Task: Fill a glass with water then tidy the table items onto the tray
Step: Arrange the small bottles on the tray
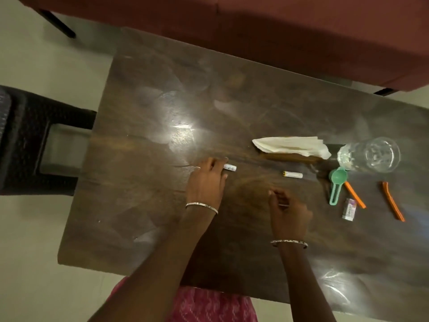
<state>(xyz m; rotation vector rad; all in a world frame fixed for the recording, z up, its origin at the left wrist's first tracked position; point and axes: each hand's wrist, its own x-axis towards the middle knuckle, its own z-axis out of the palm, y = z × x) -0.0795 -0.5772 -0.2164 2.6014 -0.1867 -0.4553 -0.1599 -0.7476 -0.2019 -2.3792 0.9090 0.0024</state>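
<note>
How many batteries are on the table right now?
2. One battery sits at the left hand fingertips; the other battery lies loose mid-table, below the napkin. None seem hidden.

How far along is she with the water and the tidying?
The glass stands upright, though whether it holds water is hard to tell. Tidying has barely begun: the left hand is closing its fingers on one battery, while the right hand hovers with nothing visible in it. The second battery, napkin, green scoop, eraser and orange sticks remain scattered. No tray is in view.
</note>
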